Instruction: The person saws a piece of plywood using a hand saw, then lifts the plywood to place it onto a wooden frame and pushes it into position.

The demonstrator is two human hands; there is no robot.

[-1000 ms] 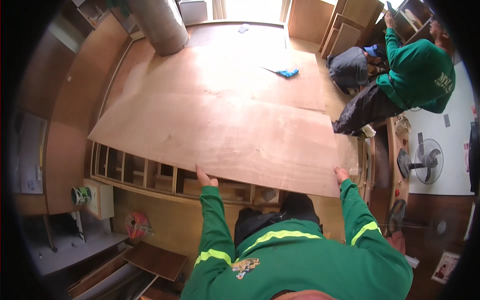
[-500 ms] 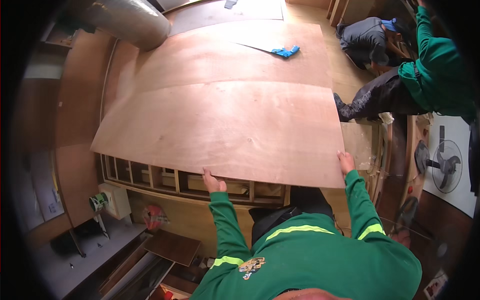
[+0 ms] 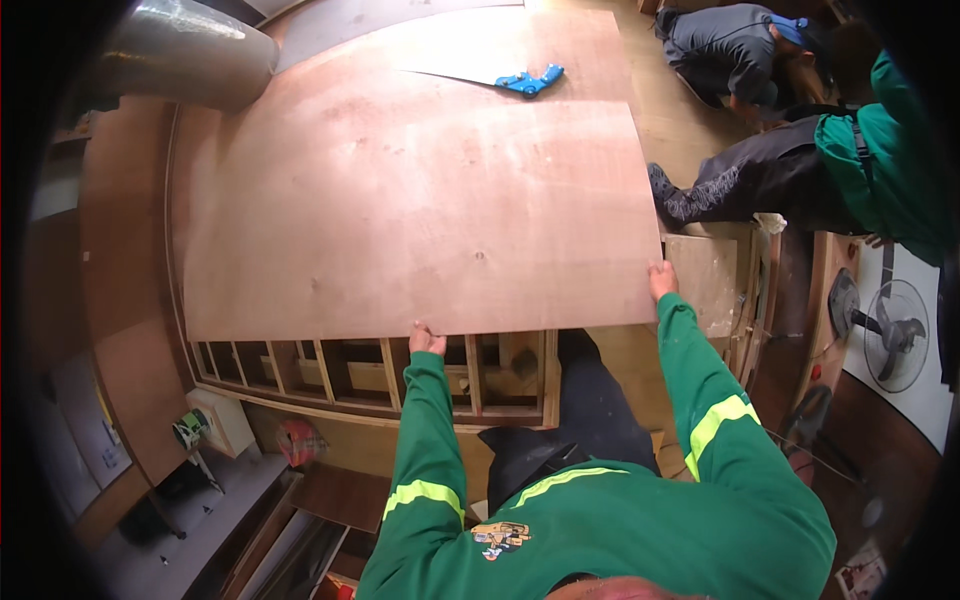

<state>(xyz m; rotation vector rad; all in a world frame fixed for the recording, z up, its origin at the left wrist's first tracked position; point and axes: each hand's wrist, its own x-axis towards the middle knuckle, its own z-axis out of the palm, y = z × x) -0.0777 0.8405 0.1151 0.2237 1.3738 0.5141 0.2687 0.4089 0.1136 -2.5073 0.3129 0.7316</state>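
A large thin plywood sheet (image 3: 420, 220) lies over a slatted wooden frame (image 3: 330, 370). My left hand (image 3: 427, 338) grips the sheet's near edge, thumb on top and the other fingers hidden underneath. At the right edge, close to the near corner, my right hand (image 3: 662, 280) is closed on the same sheet, its fingers partly hidden. Beyond this sheet lies another plywood sheet (image 3: 590, 60), with a blue-handled handsaw (image 3: 530, 82) resting on it. Several bays of the frame show between the near edge and me.
A big metallic duct (image 3: 190, 55) juts in at the far left. To the right, one person crouches (image 3: 725, 55) and another, in green (image 3: 890, 170), has a shoe beside the sheet. A fan (image 3: 895, 335) stands at right. Dark boards (image 3: 340, 497) lie at lower left.
The held sheet has shifted away from me and turned, so its near edge runs more nearly along the frame. More of the frame shows at the right. Both arms reach farther out.
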